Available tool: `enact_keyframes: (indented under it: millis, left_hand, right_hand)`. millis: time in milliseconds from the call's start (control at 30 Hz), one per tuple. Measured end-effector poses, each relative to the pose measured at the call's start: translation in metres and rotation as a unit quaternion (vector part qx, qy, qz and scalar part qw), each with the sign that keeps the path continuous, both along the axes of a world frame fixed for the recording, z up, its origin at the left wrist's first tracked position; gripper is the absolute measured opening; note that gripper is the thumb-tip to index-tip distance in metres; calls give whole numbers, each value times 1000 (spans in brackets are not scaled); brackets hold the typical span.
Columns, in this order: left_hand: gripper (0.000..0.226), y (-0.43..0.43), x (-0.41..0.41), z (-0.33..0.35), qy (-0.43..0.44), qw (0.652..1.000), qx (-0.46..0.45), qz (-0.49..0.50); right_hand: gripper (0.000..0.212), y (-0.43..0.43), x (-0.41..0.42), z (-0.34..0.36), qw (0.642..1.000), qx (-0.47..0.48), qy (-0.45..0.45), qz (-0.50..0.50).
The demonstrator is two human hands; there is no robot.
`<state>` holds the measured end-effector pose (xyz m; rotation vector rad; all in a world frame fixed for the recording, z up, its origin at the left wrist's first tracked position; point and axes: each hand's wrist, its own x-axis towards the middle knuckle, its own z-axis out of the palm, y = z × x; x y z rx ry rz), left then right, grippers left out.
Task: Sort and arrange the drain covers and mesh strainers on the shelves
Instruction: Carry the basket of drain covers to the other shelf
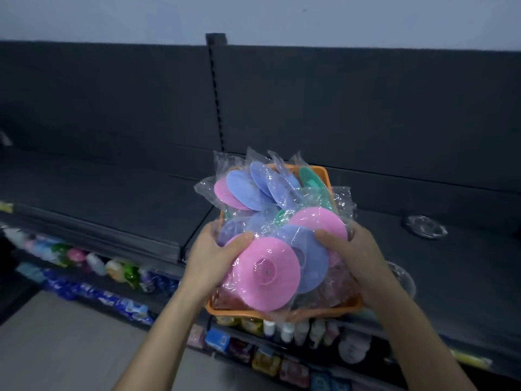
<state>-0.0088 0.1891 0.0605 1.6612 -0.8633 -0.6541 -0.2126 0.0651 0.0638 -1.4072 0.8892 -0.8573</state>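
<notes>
An orange basket [284, 312] sits on the front of the dark shelf [118, 198], heaped with round drain covers in clear plastic bags: pink, blue and green. My left hand [210, 256] grips the left side of the heap, fingers on a big pink drain cover [266, 273] at the front. My right hand [356, 259] holds the right side, thumb pressing on a blue drain cover [308, 261] and another pink one [318, 221]. A metal mesh strainer [425, 226] in plastic wrap lies on the shelf to the right.
A slotted upright post [215, 88] splits the dark back panel. Another wrapped strainer [403, 277] lies partly behind my right wrist. Lower shelves hold bottles [95, 263], soaps and packets [266, 359]. The floor [56, 348] shows at lower left.
</notes>
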Motion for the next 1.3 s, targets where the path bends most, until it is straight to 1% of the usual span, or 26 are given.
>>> enact_keyframes:
  millis: [33, 67, 267, 333, 433, 533, 700, 767, 867, 1000, 1167, 1300]
  left_hand:
    - [46, 6, 7, 1, -6, 1000, -2, 15]
    - [44, 11, 14, 0, -5, 999, -2, 34]
    - [65, 33, 54, -4, 17, 990, 4, 139]
    - [71, 38, 65, -4, 22, 984, 9, 178]
    - [75, 43, 84, -3, 19, 976, 14, 217]
    - [71, 49, 101, -5, 20, 967, 14, 252]
    - [74, 62, 126, -11, 35, 953, 3, 302]
    - [74, 68, 138, -12, 42, 948, 0, 315]
    - [72, 77, 160, -15, 49, 946, 3, 321]
    - [61, 91, 197, -21, 47, 947, -2, 318]
    - [65, 119, 261, -26, 43, 946, 3, 321]
    - [71, 143, 321, -25, 47, 948, 0, 314]
  right_hand:
    - [27, 0, 11, 0, 1000, -2, -2, 14]
    - [27, 0, 23, -1, 1000, 1, -4, 27]
    - [32, -11, 90, -7, 992, 19, -11, 126]
    - [38, -17, 113, -8, 988, 22, -6, 150]
    - [46, -23, 146, -8, 980, 33, -9, 198]
    - [42, -26, 175, -9, 971, 39, -19, 235]
    - [44, -24, 220, -11, 955, 56, -27, 288]
    - [41, -21, 239, -12, 952, 59, -29, 300]
    - [42, -14, 264, -15, 948, 61, -24, 313]
    - [45, -1, 303, -21, 947, 65, -15, 313]
    - [49, 27, 367, -32, 952, 68, 2, 297]
    - [34, 53, 420, -36, 958, 73, -5, 278]
